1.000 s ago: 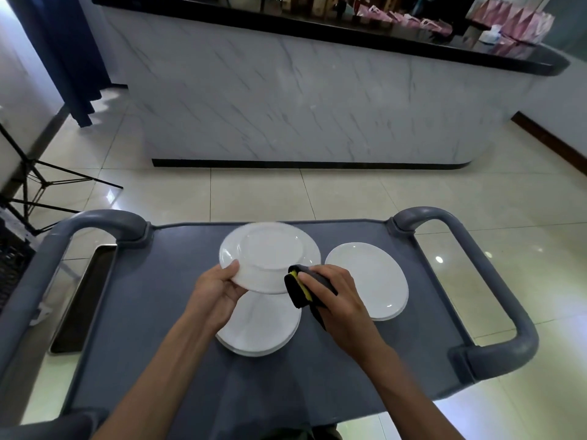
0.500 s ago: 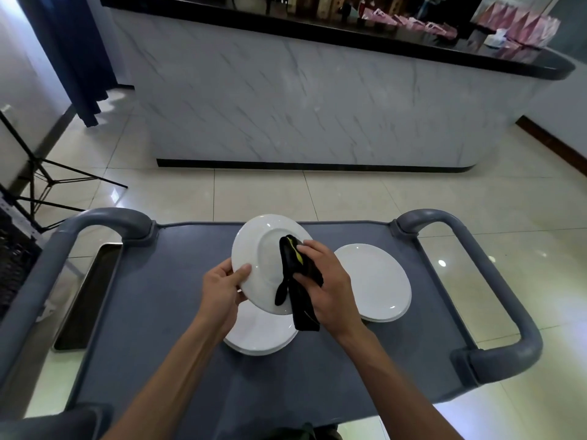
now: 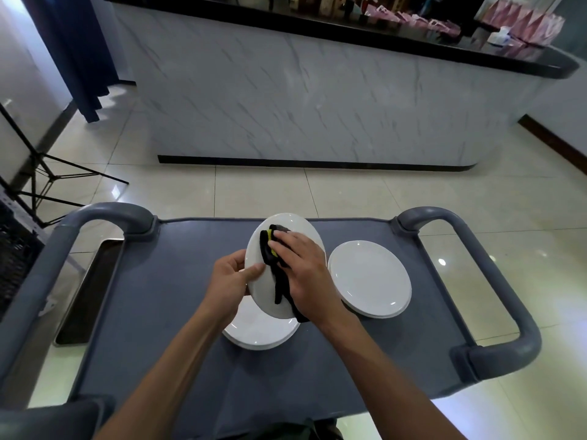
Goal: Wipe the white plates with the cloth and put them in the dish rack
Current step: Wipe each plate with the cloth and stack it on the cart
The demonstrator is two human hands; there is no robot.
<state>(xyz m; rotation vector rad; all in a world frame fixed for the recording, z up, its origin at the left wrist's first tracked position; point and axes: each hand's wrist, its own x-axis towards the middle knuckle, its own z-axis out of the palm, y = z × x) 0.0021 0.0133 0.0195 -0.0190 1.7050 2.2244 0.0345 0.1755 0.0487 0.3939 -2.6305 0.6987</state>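
left hand (image 3: 230,282) grip pinches tilted plate (image 3: 259,290) rim | right hand (image 3: 301,269) fingers flat, pressing cloth (image 3: 270,249) onto plate

Glary floor (image 3: 441,262), bowed wide-angle edges

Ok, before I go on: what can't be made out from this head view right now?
- Dish rack: none identifiable; a dark crate at the left edge is cut off.
- Plate stack under the held plate: count hidden by that plate and the left hand.
- Cloth: mostly covered by the right hand.
- Held plate's back: faces away.
- Counter items: blurred, too small.
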